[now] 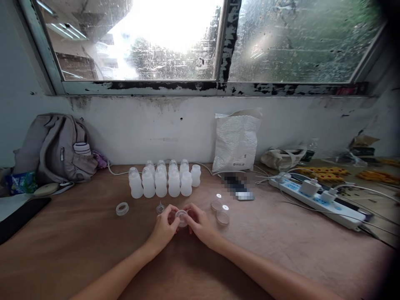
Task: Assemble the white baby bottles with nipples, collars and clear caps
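Observation:
Both my hands meet over the table and hold a small clear plastic ring-shaped piece [181,217], perhaps a bottle collar. My left hand [165,228] pinches its left edge between thumb and fingers. Its right edge is gripped the same way by my right hand [202,227]. Just beyond my left fingers a clear bottle nipple [160,208] stands tip up. Farther left lies a translucent collar ring [122,208]. To the right of my right hand are two clear round caps [223,218], with small white discs [225,208] by them. Several frosted baby bottles [161,183] stand upright in rows behind; most have clear tops.
A white padded bag [236,141] leans against the wall, with a blurred dark object [237,186] before it. On the right, a power strip [318,204] carries plugs and loose cables. A grey backpack [59,150] and a black flat item [23,218] are on the left.

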A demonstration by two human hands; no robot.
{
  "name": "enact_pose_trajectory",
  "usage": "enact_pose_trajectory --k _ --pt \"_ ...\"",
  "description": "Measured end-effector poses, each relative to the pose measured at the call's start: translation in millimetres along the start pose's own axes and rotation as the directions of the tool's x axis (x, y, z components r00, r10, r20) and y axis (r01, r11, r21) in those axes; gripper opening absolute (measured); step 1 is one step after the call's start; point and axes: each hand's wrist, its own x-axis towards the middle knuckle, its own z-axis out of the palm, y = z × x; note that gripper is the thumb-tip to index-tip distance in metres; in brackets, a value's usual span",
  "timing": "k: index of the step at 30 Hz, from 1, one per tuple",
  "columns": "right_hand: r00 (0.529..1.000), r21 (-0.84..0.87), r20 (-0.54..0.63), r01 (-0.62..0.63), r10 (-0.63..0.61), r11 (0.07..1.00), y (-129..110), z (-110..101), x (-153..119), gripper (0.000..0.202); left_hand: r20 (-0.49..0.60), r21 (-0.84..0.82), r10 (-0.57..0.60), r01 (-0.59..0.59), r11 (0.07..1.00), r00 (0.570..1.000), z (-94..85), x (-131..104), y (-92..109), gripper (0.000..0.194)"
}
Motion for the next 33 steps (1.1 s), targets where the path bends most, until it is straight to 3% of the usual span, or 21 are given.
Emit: enact_pose_trajectory --k 9,15,24,33 --pt "1.0 -0.058 -0.013 0.01 -0.011 0.998 3.7 -0.1 0.2 0.012 0.064 -0.054 -0.007 0.01 0.998 0.998 0.2 -0.6 -1.1 0.01" --pt "1.0 -0.056 -0.017 0.018 -0.019 0.998 1.8 -0.9 -0.2 0.013 0.028 -0.086 -0.023 0.026 0.996 0.999 2.1 2.4 -3.5 0.019" --pt "1.0 -0.058 0.008 -0.019 0.019 0.998 -0.5 -1.3 -1.4 0.01 0.105 -0.063 0.01 -0.003 0.998 0.994 -0.6 -3.0 8.2 0.02" --pt "1.0 -0.069 0.007 0.017 -0.017 0.997 3.8 0.0 -1.6 0.011 0.081 -0.017 0.03 -0.029 0.999 0.996 -0.3 -1.8 6.6 0.02"
